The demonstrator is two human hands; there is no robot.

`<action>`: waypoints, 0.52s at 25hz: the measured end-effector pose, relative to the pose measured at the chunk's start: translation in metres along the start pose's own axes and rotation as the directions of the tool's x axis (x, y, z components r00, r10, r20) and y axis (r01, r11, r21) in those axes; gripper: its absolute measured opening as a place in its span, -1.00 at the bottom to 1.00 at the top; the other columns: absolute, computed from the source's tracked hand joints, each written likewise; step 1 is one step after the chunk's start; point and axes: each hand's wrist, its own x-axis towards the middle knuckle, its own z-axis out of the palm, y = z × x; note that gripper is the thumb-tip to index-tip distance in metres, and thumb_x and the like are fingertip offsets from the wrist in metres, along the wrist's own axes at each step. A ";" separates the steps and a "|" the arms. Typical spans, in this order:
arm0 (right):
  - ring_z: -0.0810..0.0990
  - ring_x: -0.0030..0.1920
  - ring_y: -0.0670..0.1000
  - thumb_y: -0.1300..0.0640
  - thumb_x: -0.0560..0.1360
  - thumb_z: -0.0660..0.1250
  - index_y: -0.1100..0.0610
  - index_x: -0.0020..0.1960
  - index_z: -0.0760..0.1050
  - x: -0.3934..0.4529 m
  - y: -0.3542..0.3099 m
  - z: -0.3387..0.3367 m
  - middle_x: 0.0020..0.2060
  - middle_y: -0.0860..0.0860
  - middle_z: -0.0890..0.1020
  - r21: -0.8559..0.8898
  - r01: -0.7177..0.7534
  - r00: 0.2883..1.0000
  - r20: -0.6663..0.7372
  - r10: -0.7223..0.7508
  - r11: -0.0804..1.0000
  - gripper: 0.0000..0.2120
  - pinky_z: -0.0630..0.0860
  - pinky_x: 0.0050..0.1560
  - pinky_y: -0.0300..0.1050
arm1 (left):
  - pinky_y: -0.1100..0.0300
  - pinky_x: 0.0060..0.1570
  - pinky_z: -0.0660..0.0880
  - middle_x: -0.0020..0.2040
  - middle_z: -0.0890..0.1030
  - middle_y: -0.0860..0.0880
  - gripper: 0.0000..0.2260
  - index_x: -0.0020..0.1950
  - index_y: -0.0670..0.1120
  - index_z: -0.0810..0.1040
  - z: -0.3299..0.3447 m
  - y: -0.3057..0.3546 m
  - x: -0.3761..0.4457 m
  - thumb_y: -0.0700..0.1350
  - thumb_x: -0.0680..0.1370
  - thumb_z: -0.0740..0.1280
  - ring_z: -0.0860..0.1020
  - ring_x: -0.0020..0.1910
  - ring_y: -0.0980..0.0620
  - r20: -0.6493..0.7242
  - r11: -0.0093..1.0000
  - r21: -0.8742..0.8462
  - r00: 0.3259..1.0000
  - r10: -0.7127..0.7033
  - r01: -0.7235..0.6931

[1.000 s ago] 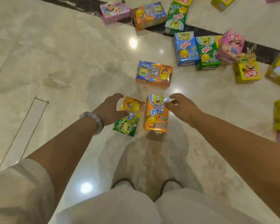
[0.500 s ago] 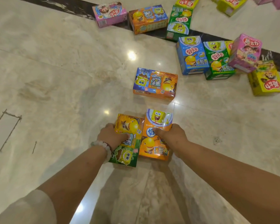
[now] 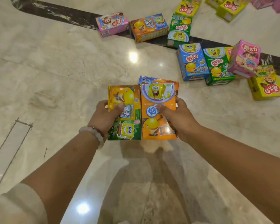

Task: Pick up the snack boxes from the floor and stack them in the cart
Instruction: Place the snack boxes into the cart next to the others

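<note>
My left hand (image 3: 106,116) grips an orange-and-green snack box (image 3: 128,97), thumb across its front. My right hand (image 3: 176,117) grips an orange snack box (image 3: 158,94) with a yellow cartoon figure on it. Both boxes are lifted off the floor and held side by side, edges touching. Just behind them a blue-and-orange box (image 3: 144,79) lies on the floor, mostly hidden. No cart is in view.
Several more snack boxes lie on the marble floor: a pink one (image 3: 112,24), an orange one (image 3: 149,27), a green one (image 3: 179,29), a blue one (image 3: 192,62), a green one (image 3: 218,66), a pink one (image 3: 243,59) and a yellow one (image 3: 267,84). A dark floor strip (image 3: 58,12) runs behind.
A second ago both hands reached for the two boxes on the floor. They closed on them half a second ago, and now hold them raised toward the camera.
</note>
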 end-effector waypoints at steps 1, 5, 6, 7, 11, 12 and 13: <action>0.68 -0.07 0.07 0.18 0.47 0.42 0.11 0.25 0.37 -0.007 -0.026 0.003 0.11 0.10 0.63 -0.003 0.024 0.999 0.023 -0.024 1.000 -0.59 0.65 -0.24 -0.06 | -0.09 -0.03 0.59 -0.06 0.68 -0.08 -0.54 0.12 -0.10 0.50 -0.004 0.028 -0.009 0.11 0.35 0.47 0.66 -0.12 -0.06 0.015 0.999 -0.003 0.998 0.053 -0.053; 0.70 -0.24 -0.01 0.15 0.48 0.40 0.08 0.25 0.44 -0.070 -0.154 0.005 -0.05 0.02 0.68 0.018 0.059 0.997 0.051 -0.060 0.998 -0.64 0.63 -0.32 -0.08 | 0.09 -0.14 0.60 -0.21 0.69 0.01 -0.87 -0.16 -0.03 0.60 -0.018 0.170 -0.082 0.00 0.51 0.36 0.68 -0.20 -0.01 0.037 0.980 0.027 0.980 0.194 -0.195; 0.71 -0.22 0.00 0.15 0.48 0.40 0.08 0.25 0.44 -0.095 -0.194 0.005 -0.04 0.02 0.68 0.013 0.082 0.995 0.055 -0.082 0.997 -0.64 0.63 -0.31 -0.08 | 0.11 -0.15 0.61 -0.19 0.69 0.00 -0.87 -0.16 -0.03 0.60 -0.025 0.214 -0.108 0.01 0.51 0.36 0.68 -0.19 -0.01 0.037 0.974 0.022 0.974 0.223 -0.224; 0.71 -0.19 0.02 0.15 0.48 0.41 0.09 0.26 0.44 -0.119 -0.232 0.005 -0.02 0.04 0.68 0.003 0.107 0.993 0.055 -0.107 0.994 -0.62 0.63 -0.29 -0.08 | 0.12 -0.16 0.61 -0.18 0.69 0.00 -0.87 -0.15 -0.03 0.60 -0.032 0.254 -0.131 0.01 0.51 0.36 0.68 -0.20 0.00 0.041 0.970 0.011 0.969 0.243 -0.243; 0.70 -0.11 0.15 0.15 0.46 0.42 0.12 0.26 0.44 -0.227 -0.406 -0.003 0.02 0.13 0.68 0.018 0.225 0.973 0.044 -0.225 0.974 -0.61 0.65 -0.20 0.10 | 0.06 -0.18 0.61 -0.15 0.69 -0.07 -0.89 -0.08 -0.08 0.60 -0.056 0.424 -0.234 -0.05 0.51 0.36 0.67 -0.23 -0.03 0.059 0.939 -0.121 0.942 0.332 -0.323; 0.69 -0.09 0.19 0.14 0.45 0.43 0.13 0.27 0.43 -0.257 -0.454 -0.005 0.03 0.16 0.67 0.028 0.253 0.966 0.041 -0.254 0.967 -0.58 0.64 -0.18 0.14 | 0.07 -0.21 0.62 -0.18 0.69 -0.08 -0.89 -0.08 -0.10 0.59 -0.064 0.470 -0.262 -0.08 0.52 0.35 0.67 -0.26 -0.03 0.068 0.928 -0.149 0.933 0.355 -0.342; 0.69 -0.11 0.19 0.13 0.45 0.43 0.13 0.28 0.42 -0.285 -0.502 -0.008 0.03 0.17 0.67 0.042 0.282 0.959 0.029 -0.283 0.959 -0.56 0.64 -0.20 0.14 | 0.09 -0.26 0.62 -0.22 0.69 -0.06 -0.90 -0.08 -0.12 0.59 -0.071 0.516 -0.290 -0.10 0.52 0.35 0.66 -0.30 0.00 0.075 0.917 -0.169 0.923 0.377 -0.360</action>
